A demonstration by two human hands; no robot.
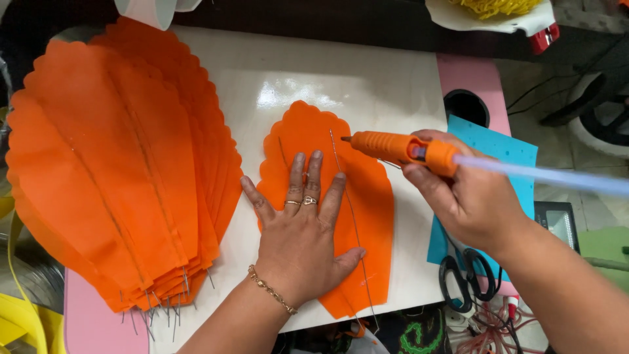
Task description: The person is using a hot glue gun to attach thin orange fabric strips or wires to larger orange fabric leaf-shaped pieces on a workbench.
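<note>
My left hand (301,226) lies flat, fingers spread, on an orange scalloped foam petal (367,196) on the white board (367,78). A thin wire (350,216) runs lengthwise down the petal beside my fingers. My right hand (468,193) grips an orange hot glue gun (400,147) with a pale glue stick (544,174) jutting from its back. The gun's nozzle points left at the upper end of the wire.
A big stack of orange wired petals (124,164) fills the left side. Black-handled scissors (468,278) lie on a blue foam sheet (504,151) at the right, over a pink table (472,75) with a round hole (466,106). Yellow material (23,314) sits bottom left.
</note>
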